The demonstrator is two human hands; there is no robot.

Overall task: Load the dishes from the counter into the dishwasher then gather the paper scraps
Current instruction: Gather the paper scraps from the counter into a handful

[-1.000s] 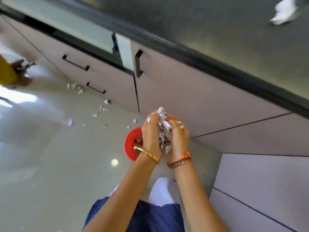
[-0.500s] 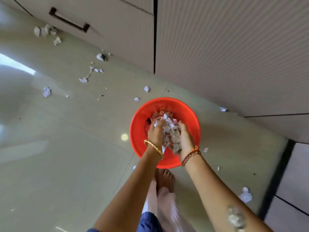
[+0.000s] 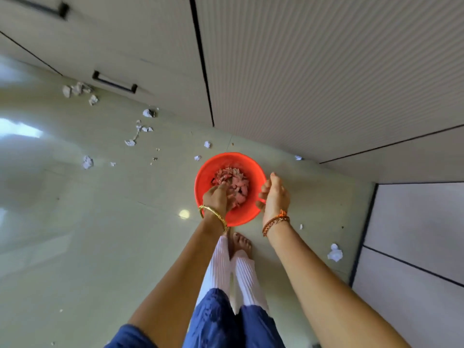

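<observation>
Looking down, the red bowl [image 3: 229,169] sat on the floor [image 3: 105,222] right in front of the person's feet, already holding a heap of paper scraps [image 3: 232,183]. The left hand [image 3: 218,198] was down inside it, fingers loose on the pile. The right hand [image 3: 275,194] hung just beside the rim, loosely curled, holding nothing I could see. Most loose scraps [image 3: 86,162] lay off to the left along the cabinets [image 3: 301,71], so the left hand was nearer; one crumpled piece [image 3: 335,252] sat right. No labels or writing anywhere.
</observation>
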